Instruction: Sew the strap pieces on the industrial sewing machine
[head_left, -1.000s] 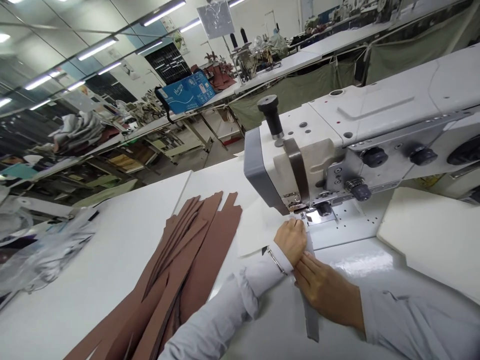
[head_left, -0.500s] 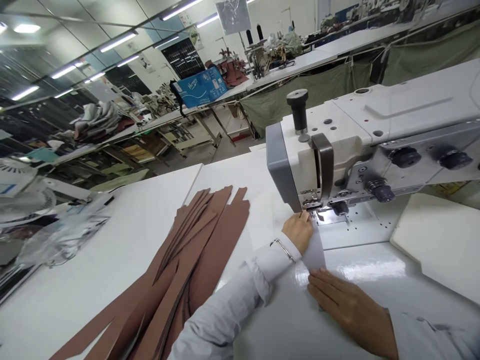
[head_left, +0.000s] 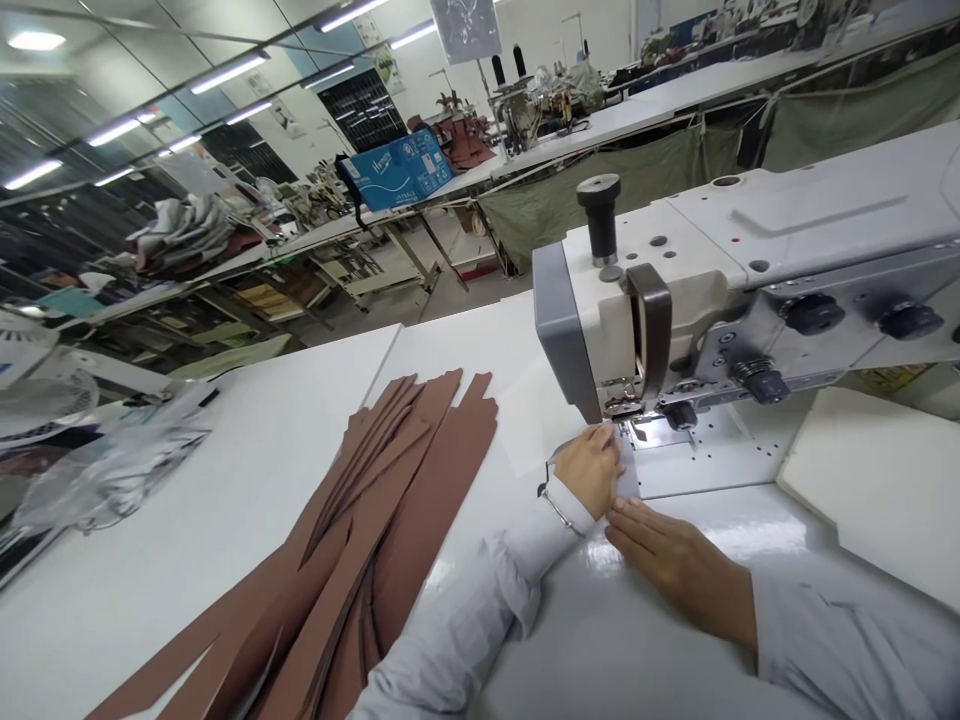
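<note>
A narrow grey strip of material (head_left: 628, 481) lies on the bed of a sewing machine (head_left: 600, 320), its far end under the presser foot area (head_left: 624, 412). Beside the needle, my left hand (head_left: 589, 470) has its fingers bent and closed on the strip's left edge. My right hand (head_left: 679, 560) rests flat at the strip's near end, fingers stretched out together and fingertips close to the left hand. The hands partly cover the strip, so its full outline is hidden. Light shines on the metal plate right of the needle.
Brown cut pieces (head_left: 390, 480) lie in a long overlapping pile left of my left arm. A white panel (head_left: 885, 490) lies at the right. Clear plastic (head_left: 112, 450) is at the far left. Behind stand other worktables with machines and a blue box (head_left: 394, 172).
My right hand has moved forward and left, closer to the needle. My left hand has shifted slightly back and left. Less of the grey strip shows between the hands.
</note>
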